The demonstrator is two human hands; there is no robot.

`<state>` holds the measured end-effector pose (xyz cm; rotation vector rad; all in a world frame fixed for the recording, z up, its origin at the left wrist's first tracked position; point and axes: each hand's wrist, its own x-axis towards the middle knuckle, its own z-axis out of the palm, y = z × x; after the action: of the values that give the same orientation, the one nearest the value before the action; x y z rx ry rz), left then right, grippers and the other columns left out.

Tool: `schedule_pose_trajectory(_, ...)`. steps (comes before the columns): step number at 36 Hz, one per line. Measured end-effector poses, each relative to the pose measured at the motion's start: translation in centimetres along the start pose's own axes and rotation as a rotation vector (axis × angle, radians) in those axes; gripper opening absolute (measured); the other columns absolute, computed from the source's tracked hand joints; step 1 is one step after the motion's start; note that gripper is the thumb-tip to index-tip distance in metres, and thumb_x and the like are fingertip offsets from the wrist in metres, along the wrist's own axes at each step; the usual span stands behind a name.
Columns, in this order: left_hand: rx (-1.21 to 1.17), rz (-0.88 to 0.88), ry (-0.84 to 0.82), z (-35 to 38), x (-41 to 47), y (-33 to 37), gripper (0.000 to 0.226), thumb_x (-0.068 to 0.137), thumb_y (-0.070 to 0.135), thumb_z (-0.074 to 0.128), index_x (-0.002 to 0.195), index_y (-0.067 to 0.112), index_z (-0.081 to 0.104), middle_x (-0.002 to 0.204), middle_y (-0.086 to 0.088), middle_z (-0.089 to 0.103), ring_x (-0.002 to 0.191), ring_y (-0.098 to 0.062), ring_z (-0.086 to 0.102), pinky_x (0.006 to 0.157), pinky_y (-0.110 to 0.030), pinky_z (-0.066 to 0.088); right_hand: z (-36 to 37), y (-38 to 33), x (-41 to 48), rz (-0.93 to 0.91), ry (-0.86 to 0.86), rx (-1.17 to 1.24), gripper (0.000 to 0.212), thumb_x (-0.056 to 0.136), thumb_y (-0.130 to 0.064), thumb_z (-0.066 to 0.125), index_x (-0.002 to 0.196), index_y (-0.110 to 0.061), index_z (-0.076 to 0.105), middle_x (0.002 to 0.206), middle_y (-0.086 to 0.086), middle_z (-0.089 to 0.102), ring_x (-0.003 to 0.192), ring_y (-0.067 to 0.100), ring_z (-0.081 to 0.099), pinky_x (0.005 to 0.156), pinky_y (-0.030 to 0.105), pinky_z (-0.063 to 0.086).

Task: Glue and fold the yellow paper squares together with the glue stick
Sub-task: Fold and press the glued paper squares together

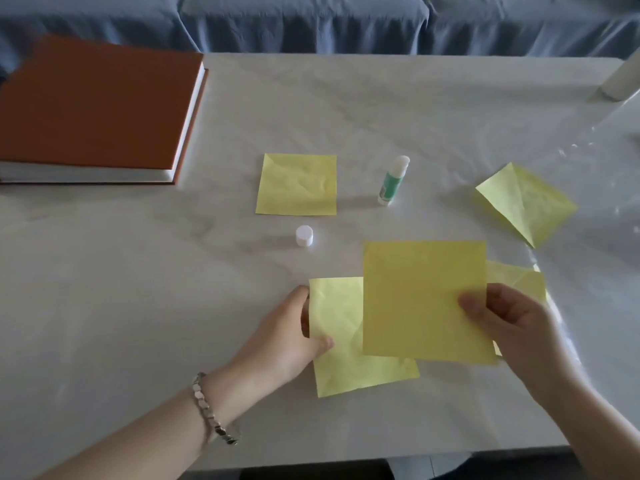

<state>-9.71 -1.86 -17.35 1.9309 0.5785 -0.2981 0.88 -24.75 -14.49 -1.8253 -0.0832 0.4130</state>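
step in hand, as judged: one square being laid over another for gluing. left hand [294,327] is pinched on the left edge of the lower square [346,362], low centre of frame, flat on the table [138,271]; it should be kept pinned so the corners can be matched. right hand [512,320] grips the upper square [422,299], lifted and overlapping; best lowered edge-first. glue stick [393,181] stands uncapped mid-frame, cap [304,235] apart. papers look thin, creased, pale yellow.

The right hand [512,320] pinches a yellow square [422,299] lifted over a paler square [346,362] that the left hand [287,334] grips; the uncapped glue stick [393,180] stands beyond on the table [121,271]
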Motion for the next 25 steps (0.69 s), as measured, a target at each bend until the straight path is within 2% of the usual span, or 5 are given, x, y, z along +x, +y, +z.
schedule_pose_trajectory(4, 0.158, 0.111, 0.036, 0.6, -0.1, 0.4, 0.061, 0.081, 0.017, 0.069, 0.129, 0.029, 0.033, 0.103, 0.016, 0.056, 0.092, -0.010, 0.057, 0.083, -0.024, 0.045, -0.7, 0.8, -0.3, 0.016, -0.015, -0.035, 0.053, 0.045, -0.074, 0.069, 0.078, -0.032, 0.071, 0.074, -0.007, 0.072, 0.065, 0.010, 0.067, 0.056, 0.015, 0.051)
schedule_pose_trajectory(8, 0.484, 0.209, 0.109, 0.7, -0.6, -0.3, 0.089, 0.084, 0.030, 0.067, 0.148, 0.022, 0.005, 0.136, 0.004, 0.035, 0.113, -0.014, 0.050, 0.090, -0.022, 0.041, -0.5, 1.1, -0.5, 0.049, 0.000, -0.039, 0.011, 0.078, -0.026, 0.068, 0.071, -0.019, 0.070, 0.068, -0.009, 0.071, 0.058, 0.005, 0.065, 0.053, 0.013, 0.050)
schedule_pose_trajectory(11, 0.628, 0.361, 0.205, 0.9, -0.2, -1.6, 0.094, 0.070, 0.040, 0.077, 0.143, 0.008, 0.027, 0.133, -0.015, 0.045, 0.119, -0.026, 0.044, 0.097, -0.034, 0.041, -0.1, 1.4, -0.6, 0.070, -0.029, -0.060, 0.009, 0.083, -0.010, 0.063, 0.077, -0.014, 0.068, 0.065, -0.007, 0.071, 0.056, 0.003, 0.064, 0.052, 0.012, 0.049)
schedule_pose_trajectory(17, 0.815, 0.500, 0.104, 1.0, 1.0, -2.7, 0.085, 0.086, 0.073, 0.012, 0.139, 0.009, 0.032, 0.147, -0.009, 0.036, 0.134, -0.018, 0.025, 0.105, -0.035, 0.020, 0.5, 1.6, -0.7, 0.088, -0.030, -0.071, 0.008, 0.083, -0.011, 0.063, 0.076, -0.012, 0.067, 0.065, -0.006, 0.070, 0.056, 0.004, 0.063, 0.052, 0.012, 0.050)
schedule_pose_trajectory(25, 0.951, 0.474, -0.006, 0.9, 1.0, -3.9, 0.098, 0.079, 0.081, 0.007, 0.139, 0.008, 0.033, 0.142, -0.011, 0.045, 0.133, -0.019, 0.027, 0.101, -0.043, 0.019, 0.2, 1.7, -1.0, 0.121, -0.013, -0.078, 0.007, 0.083, -0.010, 0.062, 0.079, -0.011, 0.067, 0.068, -0.007, 0.071, 0.058, 0.004, 0.064, 0.053, 0.012, 0.050)
